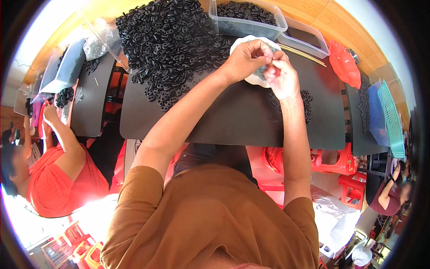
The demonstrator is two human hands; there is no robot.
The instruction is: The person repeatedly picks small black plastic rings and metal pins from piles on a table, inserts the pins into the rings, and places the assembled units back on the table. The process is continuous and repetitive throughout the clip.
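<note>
Over a white scalloped dish (256, 80) at the far side of the dark table, my two hands meet. My left hand (244, 59) has thumb and fingers pinched together. Right against its fingertips, my right hand (285, 79) is also closed in a pinch. Whatever lies between the fingers is too small to make out. Small greyish pieces fill the dish, partly hidden by my hands. A large heap of black oval pieces with two holes (168, 49) spreads to the left. By my right wrist lies a smaller cluster of black pieces (307, 105).
Behind the dish stand a clear bin of black pieces (248, 28) and a shallow clear tray (309, 38). Thin yellowish sticks (304, 55) and a red dish (345, 63) lie to the right. A person in red (62, 175) works at the left table; red stools (342, 162) stand below.
</note>
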